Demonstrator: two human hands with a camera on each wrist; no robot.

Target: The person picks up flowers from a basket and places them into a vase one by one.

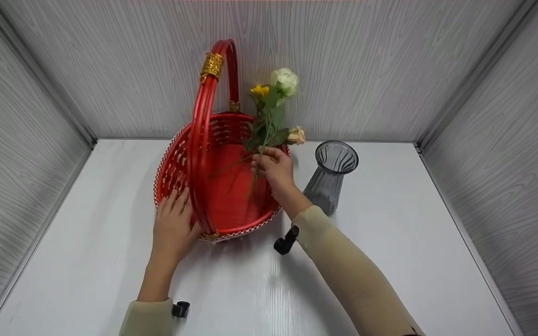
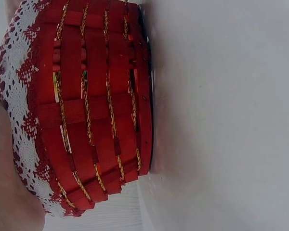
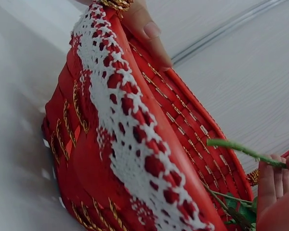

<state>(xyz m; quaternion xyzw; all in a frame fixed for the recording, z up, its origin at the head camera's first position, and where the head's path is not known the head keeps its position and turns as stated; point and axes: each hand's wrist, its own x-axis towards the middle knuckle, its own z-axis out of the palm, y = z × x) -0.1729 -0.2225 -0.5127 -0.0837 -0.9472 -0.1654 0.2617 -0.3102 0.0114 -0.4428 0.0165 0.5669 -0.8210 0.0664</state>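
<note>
A red woven basket (image 1: 236, 214) with a white lace rim and a tall arched handle stands tilted toward the view. My left hand (image 1: 175, 228) grips its front-left rim, fingers over the edge; the right wrist view shows the thumb (image 3: 151, 33) inside. My right hand (image 1: 276, 170) pinches a green stem (image 3: 241, 148) above the basket's right side. That stem seems to lead up to a white rose (image 1: 286, 81). Beside it are a yellow flower (image 1: 260, 91) and a peach rose (image 1: 296, 135). Leaves overlap, so which stems the fingers hold besides this one is unclear.
A grey glass vase (image 1: 327, 184) stands right of the basket, partly behind my right forearm. Wood-grain panels (image 1: 367, 70) close in the white table (image 1: 390, 242) at the back and both sides.
</note>
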